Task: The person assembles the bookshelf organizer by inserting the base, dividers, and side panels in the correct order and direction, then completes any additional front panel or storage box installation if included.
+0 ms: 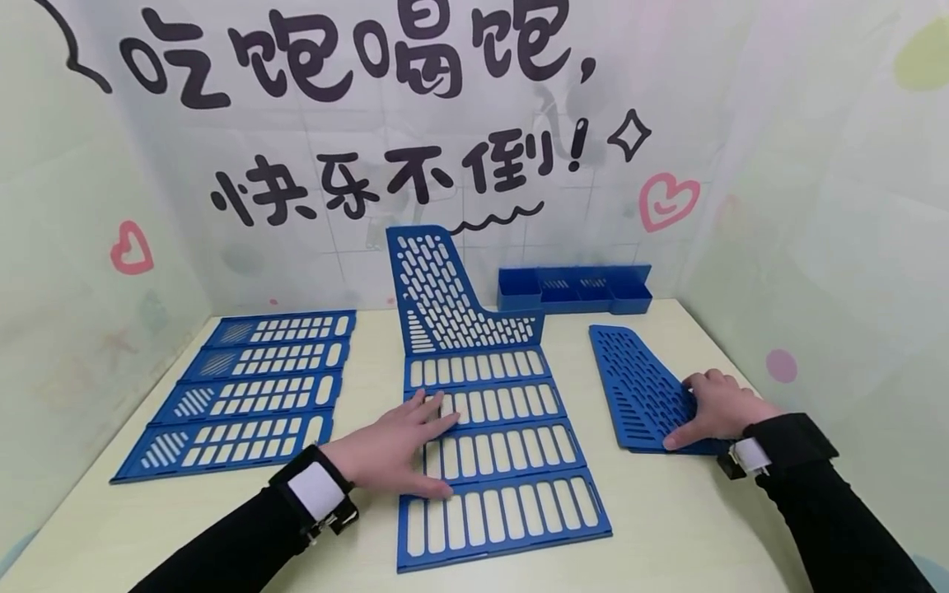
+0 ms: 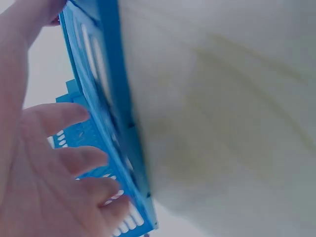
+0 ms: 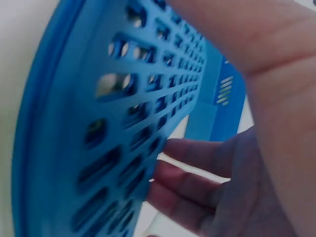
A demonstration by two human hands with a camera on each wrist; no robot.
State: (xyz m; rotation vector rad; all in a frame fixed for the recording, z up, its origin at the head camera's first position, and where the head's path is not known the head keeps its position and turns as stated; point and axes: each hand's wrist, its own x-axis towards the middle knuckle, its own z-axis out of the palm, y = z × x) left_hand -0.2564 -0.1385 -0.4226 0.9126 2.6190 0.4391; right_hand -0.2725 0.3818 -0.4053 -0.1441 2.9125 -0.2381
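My left hand [image 1: 393, 449] rests with spread fingers over the left side of a row of hinged blue slotted panels [image 1: 511, 543] lying flat. At the row's back end stands an upright blue perforated side panel [image 1: 426, 284] with a sloping cut edge. On the right, my right hand [image 1: 719, 408] grips a flat stack of similar perforated side panels [image 1: 630, 387], thumb at the near edge and fingers at the far one. In the right wrist view, fingertips [image 3: 165, 185] meet the edge of the perforated panel [image 3: 64, 148].
Another hinged set of blue panels [image 1: 326, 412] lies flat on the left of the pale table [image 1: 356, 560]. A blue compartment tray [image 1: 519, 288] stands at the back against the wall. Printed wall sheets [image 1: 474, 198] close off the back and both sides.
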